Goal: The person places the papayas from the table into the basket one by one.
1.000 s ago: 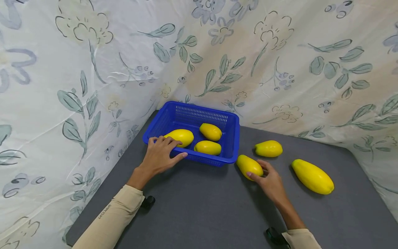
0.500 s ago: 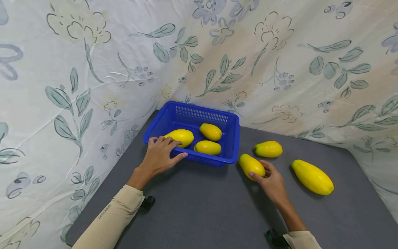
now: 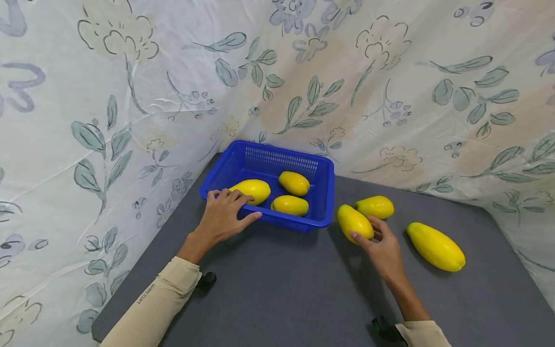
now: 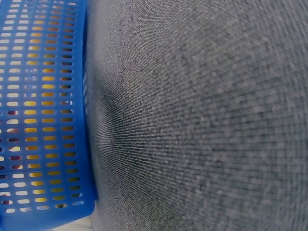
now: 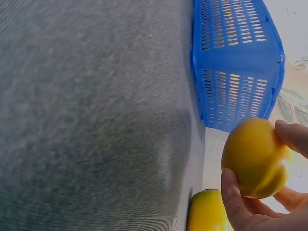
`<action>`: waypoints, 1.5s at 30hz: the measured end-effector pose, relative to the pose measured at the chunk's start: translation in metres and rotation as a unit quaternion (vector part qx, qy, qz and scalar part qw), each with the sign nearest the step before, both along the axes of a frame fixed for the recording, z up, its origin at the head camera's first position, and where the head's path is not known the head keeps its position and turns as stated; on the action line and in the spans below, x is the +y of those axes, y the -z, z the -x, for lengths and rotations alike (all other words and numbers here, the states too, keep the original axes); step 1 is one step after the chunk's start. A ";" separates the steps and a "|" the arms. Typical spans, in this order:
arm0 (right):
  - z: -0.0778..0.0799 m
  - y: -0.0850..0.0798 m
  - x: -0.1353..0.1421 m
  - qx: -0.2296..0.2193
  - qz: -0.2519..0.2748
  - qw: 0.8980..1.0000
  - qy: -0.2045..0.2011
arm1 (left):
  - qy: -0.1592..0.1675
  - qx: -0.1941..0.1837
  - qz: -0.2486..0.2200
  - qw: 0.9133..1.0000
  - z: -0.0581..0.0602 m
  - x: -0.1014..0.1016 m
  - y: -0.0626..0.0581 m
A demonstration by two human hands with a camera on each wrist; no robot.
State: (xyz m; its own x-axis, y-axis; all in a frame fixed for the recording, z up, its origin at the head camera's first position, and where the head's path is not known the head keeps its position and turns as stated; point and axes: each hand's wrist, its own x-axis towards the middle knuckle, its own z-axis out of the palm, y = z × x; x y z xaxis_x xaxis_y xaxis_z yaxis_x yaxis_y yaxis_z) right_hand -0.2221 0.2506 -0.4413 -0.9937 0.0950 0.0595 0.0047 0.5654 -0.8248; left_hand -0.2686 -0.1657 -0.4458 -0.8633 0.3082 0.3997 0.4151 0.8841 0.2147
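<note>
The right hand (image 3: 383, 248) pinches a plump yellow fruit (image 3: 353, 222) between thumb and fingers, clear of the tabletop (image 3: 277, 289), at 4 o'clock from the blue basket (image 3: 328, 202). At the basket's 8 o'clock, the left hand (image 3: 221, 217) hooks its fingers over the rim, thumb outside (a steadying grip, I'd judge). Three fruits (image 3: 294, 183) lie inside; a small loose one (image 3: 376, 207) sits at the held fruit's 2 o'clock, a long one (image 3: 435, 246) between 3 and 4. This looks like the lift-and-carry step; the next move calls for a raise toward 10 o'clock, over the rim.
</note>
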 end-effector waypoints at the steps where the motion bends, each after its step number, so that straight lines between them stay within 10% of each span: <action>1: 0.000 -0.001 -0.001 0.005 0.002 1.000 0.002 | 0.000 0.000 0.000 1.000 0.000 0.000 0.000; 45: 0.002 -0.041 -0.067 0.087 0.091 0.991 -0.048 | 0.001 -0.004 0.002 1.000 -0.002 -0.002 0.000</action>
State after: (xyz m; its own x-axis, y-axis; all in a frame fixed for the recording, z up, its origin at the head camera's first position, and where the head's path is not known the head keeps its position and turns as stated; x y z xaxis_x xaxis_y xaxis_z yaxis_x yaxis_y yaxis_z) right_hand -0.2240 0.1832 -0.4007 -0.9749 0.0261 0.2210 -0.1927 0.3982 -0.8968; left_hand -0.2670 -0.1676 -0.4458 -0.8662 0.3115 0.3908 0.4148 0.8842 0.2146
